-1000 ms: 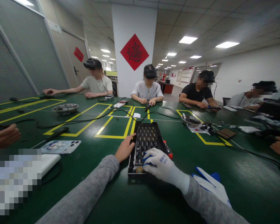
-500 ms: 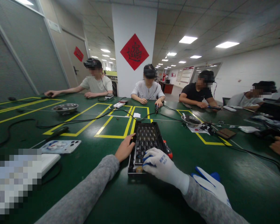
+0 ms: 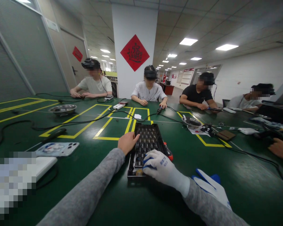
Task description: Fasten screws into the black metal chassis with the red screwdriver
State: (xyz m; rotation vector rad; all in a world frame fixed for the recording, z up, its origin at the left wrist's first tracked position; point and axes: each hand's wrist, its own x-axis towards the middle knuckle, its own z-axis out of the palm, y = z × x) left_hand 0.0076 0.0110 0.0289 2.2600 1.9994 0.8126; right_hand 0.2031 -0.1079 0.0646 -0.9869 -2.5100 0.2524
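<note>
A black screwdriver bit case (image 3: 143,125) lies open on the green table, with rows of metal bits (image 3: 147,138) in its inner tray. My bare left hand (image 3: 128,142) is closed on the case's left edge, thumb over the rim, fingertips partly hidden. My right hand (image 3: 159,164), in a white glove with blue fingertips, is curled over the lower right of the tray. Whatever its fingers pinch is hidden. A small yellowish piece (image 3: 139,172) shows in the case's near end. Against the right side of the case rests a red and black screwdriver handle (image 3: 168,151).
Beside my right forearm lies a second white-and-blue glove (image 3: 213,186). To the left are a phone (image 3: 58,149) and a white box (image 3: 46,171). Metal bowls (image 3: 63,109), black cables (image 3: 103,116) and yellow tape lines (image 3: 106,138) spread across the table. Several co-workers sit around it.
My left hand has shifted up along the case's left edge, and its fingers have folded in. My right hand keeps its place on the tray. A co-worker at far left has drawn an arm back.
</note>
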